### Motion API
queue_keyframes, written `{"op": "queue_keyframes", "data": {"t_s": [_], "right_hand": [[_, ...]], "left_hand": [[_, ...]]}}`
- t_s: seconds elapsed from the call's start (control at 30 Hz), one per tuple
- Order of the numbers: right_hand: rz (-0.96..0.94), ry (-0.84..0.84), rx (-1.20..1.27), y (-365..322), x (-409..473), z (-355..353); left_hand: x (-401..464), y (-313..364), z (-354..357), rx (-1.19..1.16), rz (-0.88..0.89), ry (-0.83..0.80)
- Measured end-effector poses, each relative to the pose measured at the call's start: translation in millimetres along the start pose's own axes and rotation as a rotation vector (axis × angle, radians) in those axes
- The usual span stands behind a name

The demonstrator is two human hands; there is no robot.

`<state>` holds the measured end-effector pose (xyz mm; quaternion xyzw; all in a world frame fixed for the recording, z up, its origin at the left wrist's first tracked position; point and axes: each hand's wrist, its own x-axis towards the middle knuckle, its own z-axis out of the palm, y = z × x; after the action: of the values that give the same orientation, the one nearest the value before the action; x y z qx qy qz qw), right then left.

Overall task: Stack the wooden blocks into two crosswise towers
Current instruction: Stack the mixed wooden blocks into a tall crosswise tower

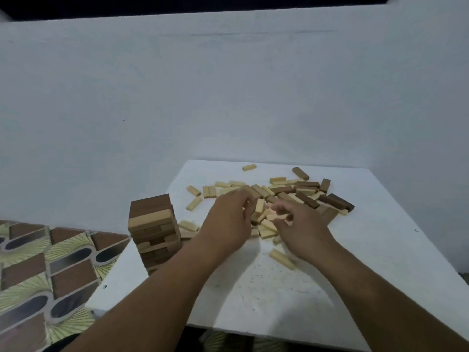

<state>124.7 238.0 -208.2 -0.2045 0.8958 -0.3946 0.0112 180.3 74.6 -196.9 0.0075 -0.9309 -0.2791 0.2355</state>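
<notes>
Both hands meet over the near edge of the block pile. The left hand (229, 219) has its fingers curled round a pale block (259, 206), holding it tilted on end. The right hand (299, 224), just beside it at 3 o'clock, has its fingers bent down into the pile (286, 194); whether it grips anything I cannot tell. The loose blocks, pale and dark, spread from the hands toward 12 and 2 o'clock on the white desk (380, 245). One tower (153, 227) of crosswise layers stands at 9 o'clock from the hands, at the desk's left edge. Patterned floor (45, 270) lies beyond that edge.
</notes>
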Motion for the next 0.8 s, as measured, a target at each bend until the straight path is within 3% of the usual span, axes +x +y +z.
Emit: {"op": "queue_keyframes", "data": {"t_s": [0.17,0.37,0.5,0.7,0.8], "right_hand": [[-0.147,-0.007,-0.339,13,40,16],[-0.133,-0.094,-0.451,8,76,36],[-0.038,-0.164,-0.381,9,93,31],[-0.204,-0.173,-0.405,16,87,20],[-0.136,-0.169,-0.203,20,83,11]], "left_hand": [[36,-19,31,0.261,-0.186,-0.265],[65,-28,44,0.360,-0.295,-0.270],[71,-32,53,0.417,-0.306,-0.315],[73,-37,62,0.392,-0.285,-0.238],[76,-41,63,0.355,-0.299,-0.192]]}}
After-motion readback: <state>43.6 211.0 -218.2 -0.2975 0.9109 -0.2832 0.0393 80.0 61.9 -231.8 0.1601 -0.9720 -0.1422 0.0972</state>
